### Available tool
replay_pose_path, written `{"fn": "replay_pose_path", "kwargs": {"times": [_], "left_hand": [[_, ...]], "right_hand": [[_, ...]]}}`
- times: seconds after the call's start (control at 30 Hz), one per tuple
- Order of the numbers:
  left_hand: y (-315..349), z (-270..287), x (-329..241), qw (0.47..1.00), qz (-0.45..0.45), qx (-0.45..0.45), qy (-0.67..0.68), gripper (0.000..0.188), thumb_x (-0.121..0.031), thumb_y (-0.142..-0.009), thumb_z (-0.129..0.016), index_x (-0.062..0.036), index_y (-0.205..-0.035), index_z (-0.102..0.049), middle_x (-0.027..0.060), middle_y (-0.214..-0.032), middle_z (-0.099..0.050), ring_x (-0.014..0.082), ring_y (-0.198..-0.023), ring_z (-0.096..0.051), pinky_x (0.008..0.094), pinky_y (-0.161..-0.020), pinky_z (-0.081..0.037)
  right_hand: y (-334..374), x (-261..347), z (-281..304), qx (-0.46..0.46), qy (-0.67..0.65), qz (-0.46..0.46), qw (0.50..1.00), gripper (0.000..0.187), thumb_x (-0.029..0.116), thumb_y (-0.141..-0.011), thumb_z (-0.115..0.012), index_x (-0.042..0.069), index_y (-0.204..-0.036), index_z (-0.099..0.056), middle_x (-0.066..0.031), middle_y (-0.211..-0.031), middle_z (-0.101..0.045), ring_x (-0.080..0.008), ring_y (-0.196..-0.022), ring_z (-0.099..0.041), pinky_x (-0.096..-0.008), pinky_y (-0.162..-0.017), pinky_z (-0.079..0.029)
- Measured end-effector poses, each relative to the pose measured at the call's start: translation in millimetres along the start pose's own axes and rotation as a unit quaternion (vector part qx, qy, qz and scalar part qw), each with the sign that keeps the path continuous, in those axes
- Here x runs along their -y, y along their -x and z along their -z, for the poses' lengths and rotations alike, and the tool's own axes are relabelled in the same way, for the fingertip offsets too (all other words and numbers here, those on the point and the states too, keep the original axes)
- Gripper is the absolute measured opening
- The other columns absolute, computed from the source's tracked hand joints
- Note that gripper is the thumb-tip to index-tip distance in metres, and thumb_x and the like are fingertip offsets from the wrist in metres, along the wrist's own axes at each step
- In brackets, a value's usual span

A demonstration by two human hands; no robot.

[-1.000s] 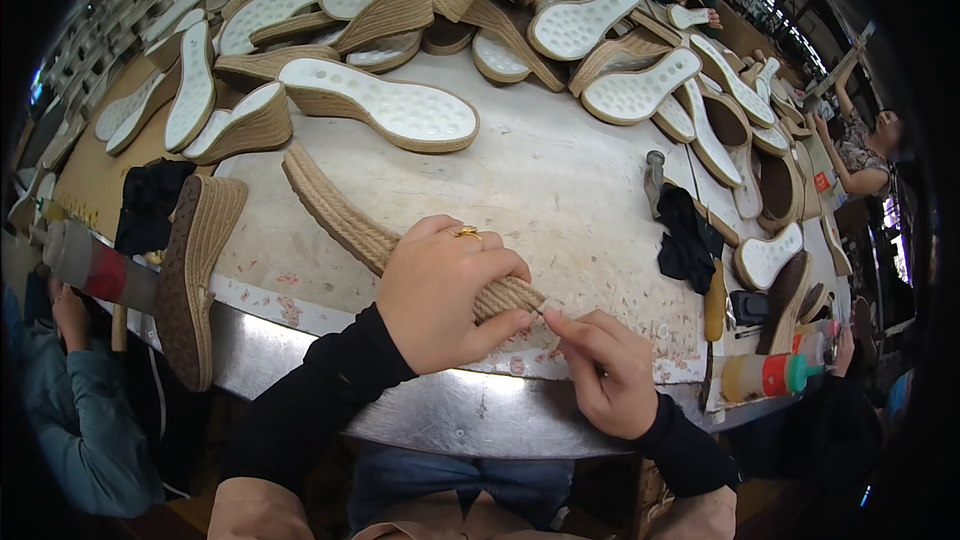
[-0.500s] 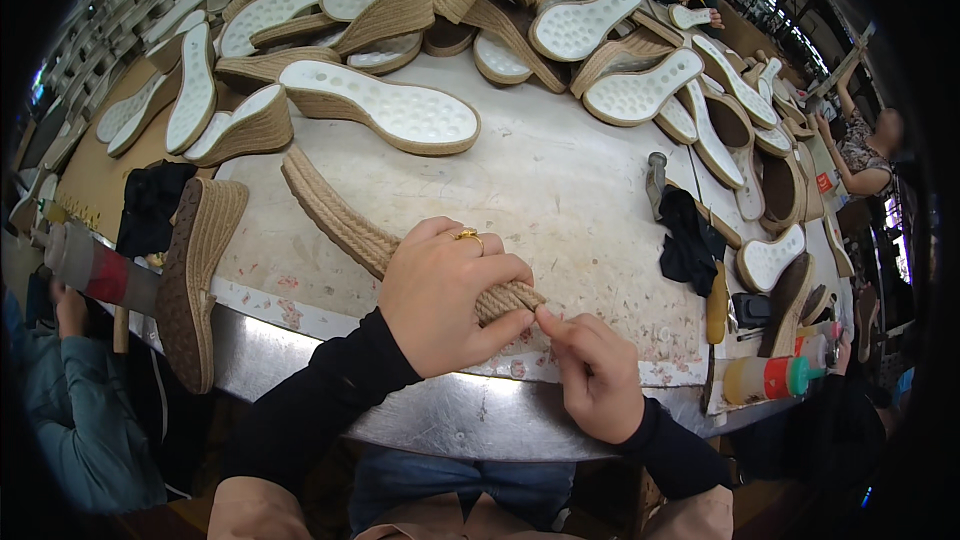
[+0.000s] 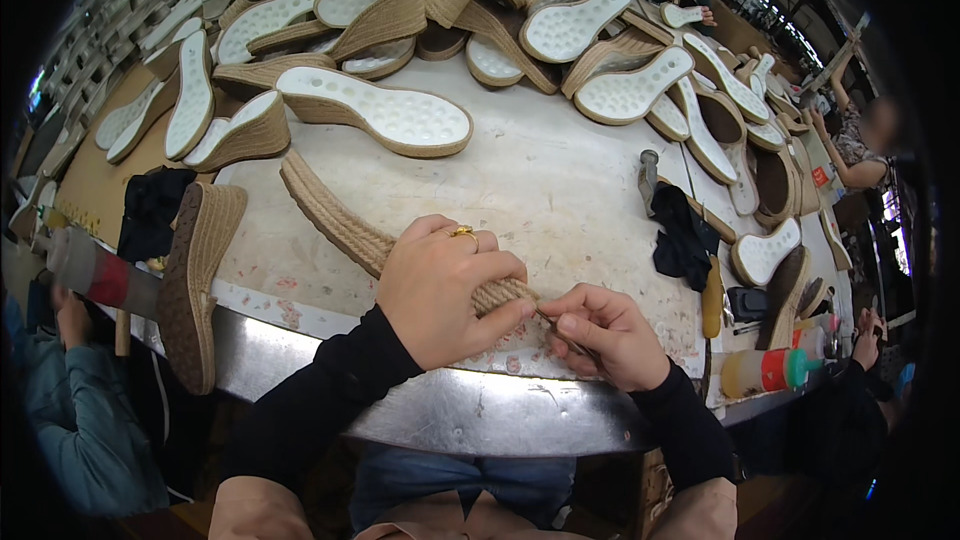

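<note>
A tan braided rope strip curves over the worktable, its far end lying toward the left. My left hand, with a gold ring on one finger, is closed around the strip near its close end, pressing it down with the thumb. Just right of that end, my right hand is closed in a pinch. A thin dark length runs from its fingers to the strip's tip; whether it is a loose strand or a slim tool, I cannot make out.
Many wedge soles with white dimpled tops are heaped along the back. A brown wedge sole stands at left beside a grey bottle. At right lie a hammer, black cloth and a glue bottle. Other people work nearby.
My right hand has turned over and shifted slightly right, and a thin dark length now shows between its fingers. The left hand keeps its hold on the rope strip.
</note>
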State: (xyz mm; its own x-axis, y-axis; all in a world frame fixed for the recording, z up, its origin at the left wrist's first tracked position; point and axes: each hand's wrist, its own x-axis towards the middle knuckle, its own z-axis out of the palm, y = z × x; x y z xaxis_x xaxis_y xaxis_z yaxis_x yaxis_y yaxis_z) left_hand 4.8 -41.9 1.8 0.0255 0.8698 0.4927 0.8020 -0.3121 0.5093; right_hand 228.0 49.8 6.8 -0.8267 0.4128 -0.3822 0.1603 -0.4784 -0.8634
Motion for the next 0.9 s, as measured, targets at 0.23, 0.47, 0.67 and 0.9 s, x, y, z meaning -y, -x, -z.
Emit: {"fn": "replay_pose_path", "kwargs": {"times": [0.23,0.47,0.67,0.9], "left_hand": [[2.0,1.5,0.8,1.0,-0.004,0.006,-0.013,0.03,-0.035,-0.074,-0.078,-0.0125,-0.092,-0.07,0.0038,-0.079,-0.064,0.0267,-0.078,-0.063,0.0407,-0.092,-0.043],[2.5,13.6,1.5,0.996,0.025,0.061,0.067,0.07,-0.026,-0.069,-0.082,-0.0087,-0.13,-0.053,0.006,-0.095,-0.067,0.0285,-0.094,-0.063,0.0458,-0.101,-0.039],[2.1,14.6,-0.1,0.993,0.052,0.075,0.077,0.088,-0.02,-0.067,-0.083,-0.0064,-0.143,-0.039,0.0068,-0.094,-0.066,0.028,-0.094,-0.063,0.0417,-0.101,-0.039],[2.6,14.3,0.2,0.992,0.053,0.066,0.095,0.093,-0.019,-0.067,-0.084,-0.0056,-0.145,-0.035,0.0068,-0.092,-0.066,0.0273,-0.093,-0.063,0.04,-0.1,-0.039]], "right_hand": [[15.6,-2.1,-1.4,-0.084,0.13,0.069,0.986,0.025,0.007,-0.099,-0.057,0.001,-0.122,-0.063,-0.0034,-0.079,-0.063,-0.0059,-0.058,-0.051,-0.0194,-0.053,-0.039],[23.9,13.4,-20.6,-0.138,0.549,0.298,0.769,0.038,-0.002,-0.087,-0.063,0.009,-0.123,-0.068,-0.0065,-0.077,-0.062,-0.0171,-0.057,-0.058,-0.0262,-0.054,-0.046],[15.3,20.7,-42.3,-0.14,0.657,0.272,0.689,0.048,0.001,-0.08,-0.067,0.02,-0.124,-0.069,-0.0053,-0.081,-0.057,-0.0245,-0.059,-0.061,-0.035,-0.052,-0.05],[13.4,29.0,-47.2,-0.126,0.7,0.262,0.652,0.052,0.003,-0.076,-0.069,0.021,-0.124,-0.068,-0.0051,-0.081,-0.056,-0.0242,-0.059,-0.061,-0.0355,-0.052,-0.05]]}}
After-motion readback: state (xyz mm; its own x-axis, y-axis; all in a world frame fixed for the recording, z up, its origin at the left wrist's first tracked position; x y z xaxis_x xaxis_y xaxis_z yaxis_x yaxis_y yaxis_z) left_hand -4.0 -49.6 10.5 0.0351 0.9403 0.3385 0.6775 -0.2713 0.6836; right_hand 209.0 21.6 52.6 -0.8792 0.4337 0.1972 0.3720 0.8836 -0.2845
